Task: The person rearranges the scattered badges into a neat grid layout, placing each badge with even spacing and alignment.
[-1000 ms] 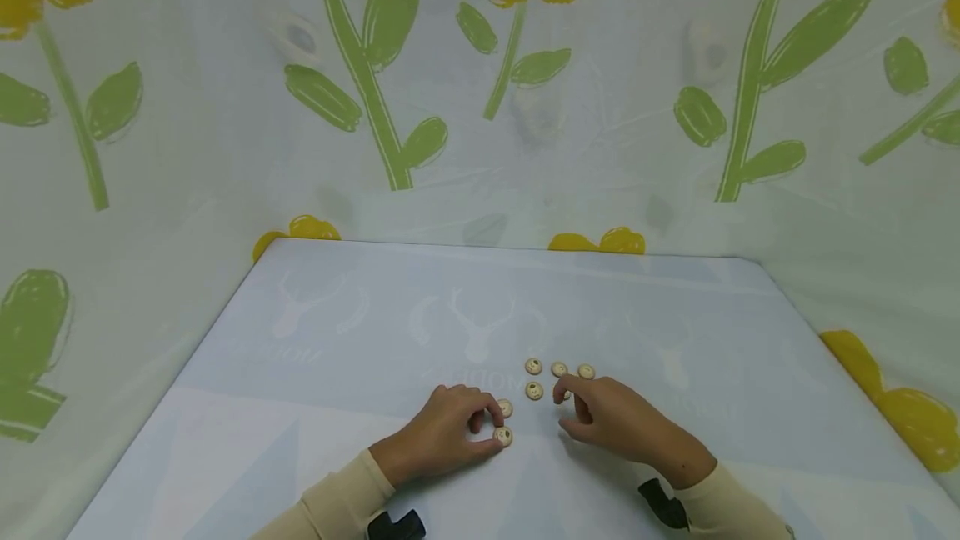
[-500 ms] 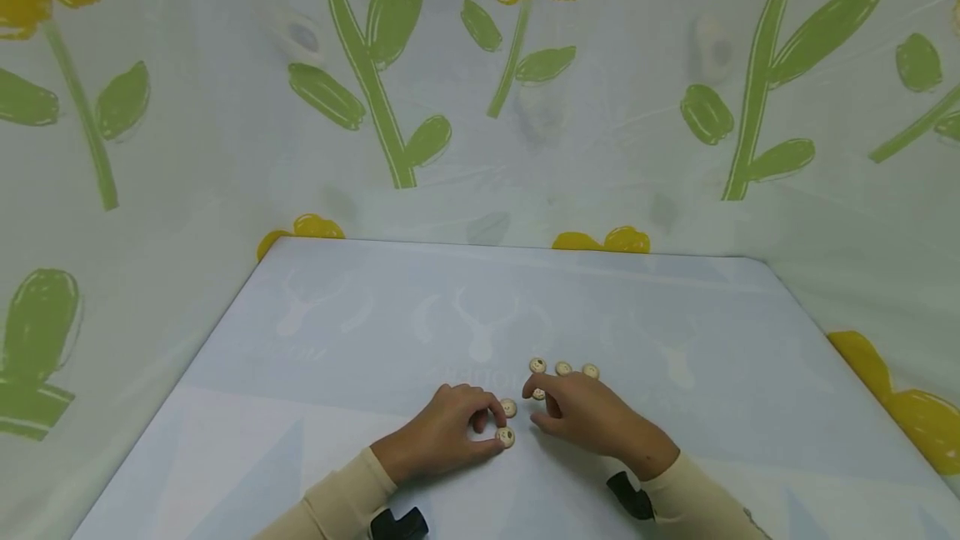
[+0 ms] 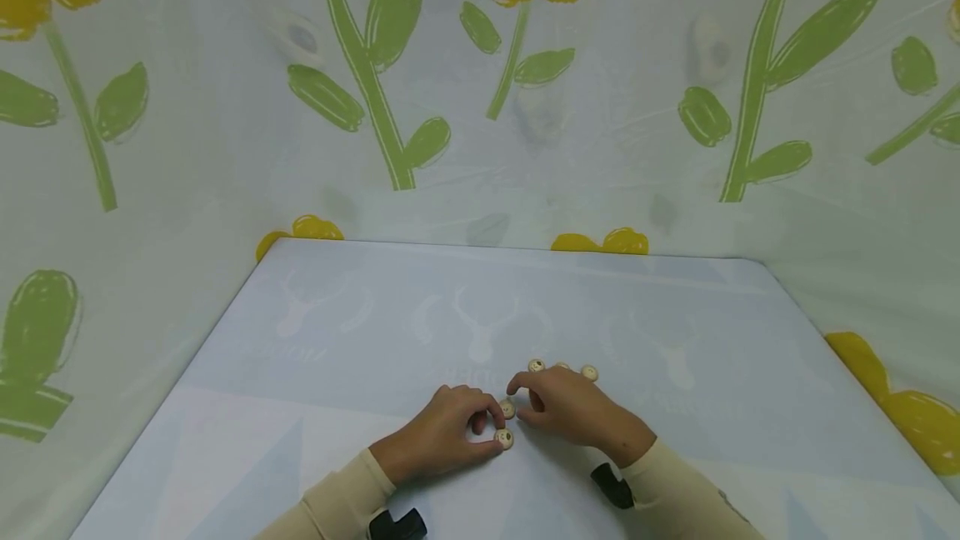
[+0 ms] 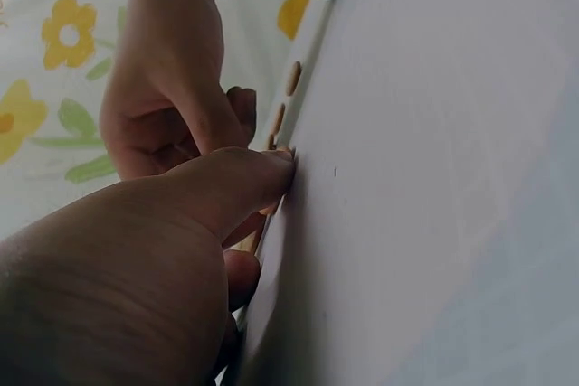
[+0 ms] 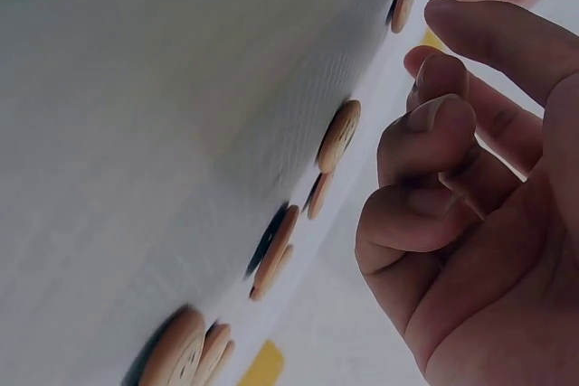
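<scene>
In the head view, several round wooden buttons lie on the table. My left hand [image 3: 448, 432] pinches the nearest button [image 3: 504, 439] between thumb and index finger. Just beyond it lies another button [image 3: 507, 409], with my right hand [image 3: 573, 407] reaching toward it from the right, thumb and index finger apart. The right wrist view has the right hand's curled fingers [image 5: 430, 137] holding nothing, beside a row of buttons. From the left wrist, the left thumb [image 4: 271, 164] presses low at the table surface, hiding most of the button behind it.
Past the right hand stand a back-row button [image 3: 536, 366] and another button [image 3: 589, 372], partly screened by that hand. The pale table [image 3: 337, 340] has faint deer-head prints. A flower-patterned cloth [image 3: 600, 148] hangs behind and along both sides.
My right hand has moved left and slightly nearer, from over the right-hand buttons to the button beside my left hand. The left hand keeps its pinch in place.
</scene>
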The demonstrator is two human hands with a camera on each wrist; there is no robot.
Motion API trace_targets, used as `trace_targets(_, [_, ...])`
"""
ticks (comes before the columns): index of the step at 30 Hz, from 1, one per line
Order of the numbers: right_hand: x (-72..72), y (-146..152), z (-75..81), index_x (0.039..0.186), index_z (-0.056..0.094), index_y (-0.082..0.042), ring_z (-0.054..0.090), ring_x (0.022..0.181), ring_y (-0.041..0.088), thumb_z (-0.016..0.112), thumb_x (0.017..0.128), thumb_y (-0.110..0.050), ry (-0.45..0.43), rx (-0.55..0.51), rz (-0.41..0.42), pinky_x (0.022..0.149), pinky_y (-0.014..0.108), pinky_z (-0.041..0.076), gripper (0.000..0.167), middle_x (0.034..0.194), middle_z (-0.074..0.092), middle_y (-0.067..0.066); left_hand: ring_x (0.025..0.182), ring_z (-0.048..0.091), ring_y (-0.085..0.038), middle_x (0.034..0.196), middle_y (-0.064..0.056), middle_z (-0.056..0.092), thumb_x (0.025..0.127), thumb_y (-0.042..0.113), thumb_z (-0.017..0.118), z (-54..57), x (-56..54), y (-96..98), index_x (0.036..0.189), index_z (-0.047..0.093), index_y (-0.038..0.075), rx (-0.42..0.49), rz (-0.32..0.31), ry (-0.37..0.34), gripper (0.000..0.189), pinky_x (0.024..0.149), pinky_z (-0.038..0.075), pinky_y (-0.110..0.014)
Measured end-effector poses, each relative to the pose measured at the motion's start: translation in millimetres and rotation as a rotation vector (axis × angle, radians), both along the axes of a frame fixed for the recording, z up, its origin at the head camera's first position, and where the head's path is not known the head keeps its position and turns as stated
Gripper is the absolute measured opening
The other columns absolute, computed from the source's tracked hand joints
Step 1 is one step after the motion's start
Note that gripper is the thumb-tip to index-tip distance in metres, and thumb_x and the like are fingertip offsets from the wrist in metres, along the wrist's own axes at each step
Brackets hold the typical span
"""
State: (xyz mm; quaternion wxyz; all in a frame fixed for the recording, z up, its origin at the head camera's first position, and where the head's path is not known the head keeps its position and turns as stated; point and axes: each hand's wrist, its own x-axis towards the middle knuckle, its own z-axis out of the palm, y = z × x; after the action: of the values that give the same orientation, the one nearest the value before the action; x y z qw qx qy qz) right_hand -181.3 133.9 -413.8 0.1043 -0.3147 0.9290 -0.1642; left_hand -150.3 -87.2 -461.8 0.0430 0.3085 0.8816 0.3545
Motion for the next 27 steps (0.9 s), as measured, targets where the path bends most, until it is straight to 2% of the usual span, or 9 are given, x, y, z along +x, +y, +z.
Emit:
trace_targets(9, [-1.6,-6.8,-0.1,0.106,0.07,-0.019,0.043,0.057,-0.001,0.076,0.085,-0.016,0.044,-0.004,0.049,0.077,0.033,0.041,0.021,0.061,0.049,-0.014,0.076,0.047,0.0,0.075,0.013,0.053,0.088,0.034,0.076,-0.2,-0.5,-0.4,0.097,0.066,0.028,0.008,-0.009,0.013,0.014,0.079,0.033,-0.028])
trace_targets(20, [-6.6,-10.9,-4.5,0.104,0.071,-0.022,0.045,0.06,0.001,0.077,0.086,-0.018,0.022,0.016,0.057,0.065,0.026,0.037,0.019,0.062,0.049,-0.013,0.076,0.047,0.0,0.076,0.012,0.054,0.088,0.035,0.076,1.4,0.4,-1.1,0.097,0.066,0.028,0.005,-0.009,0.013,0.015,0.08,0.034,-0.027])
trace_targets(27, [-6.9,-14.4,-3.4,0.101,0.072,-0.025,0.045,0.061,0.002,0.077,0.086,-0.02,0.029,0.04,0.053,0.064,0.026,0.036,0.017,0.063,0.05,-0.014,0.076,0.048,0.001,0.075,0.013,0.054,0.087,0.034,0.076,1.2,-0.1,-1.3,0.097,0.067,0.028,0.005,-0.009,0.027,0.015,0.08,0.035,-0.027])
